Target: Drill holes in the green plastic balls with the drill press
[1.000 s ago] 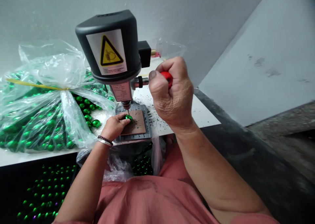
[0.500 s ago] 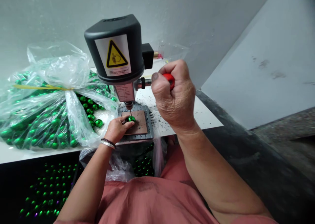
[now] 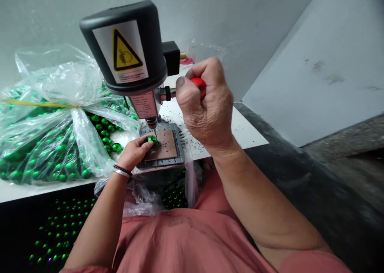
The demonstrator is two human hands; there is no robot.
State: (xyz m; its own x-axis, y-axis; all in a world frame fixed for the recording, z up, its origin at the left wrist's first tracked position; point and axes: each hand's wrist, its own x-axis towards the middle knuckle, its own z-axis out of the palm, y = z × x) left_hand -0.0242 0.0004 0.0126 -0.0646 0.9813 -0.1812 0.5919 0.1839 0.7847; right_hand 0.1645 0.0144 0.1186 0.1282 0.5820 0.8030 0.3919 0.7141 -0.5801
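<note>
A black drill press (image 3: 129, 45) with a yellow warning sign stands on the white table. Under its bit, a shiny green ball (image 3: 152, 139) rests on a brown board (image 3: 165, 145) that lies on the grey base. My left hand (image 3: 134, 151) pinches the ball from the left, thumb and fingers closed on it, with the bit at the ball's top. My right hand (image 3: 207, 101) is wrapped round the red knob (image 3: 199, 87) of the press lever, right of the machine.
Clear plastic bags (image 3: 64, 133) full of green balls cover the table's left side. Dark shavings lie round the base. Below the table are rows of green balls (image 3: 61, 225) and another plastic bag (image 3: 144, 201). A wall rises behind.
The view has shifted, so the press appears larger and further left. My left hand still holds the ball on the board, and my right hand still grips the red knob.
</note>
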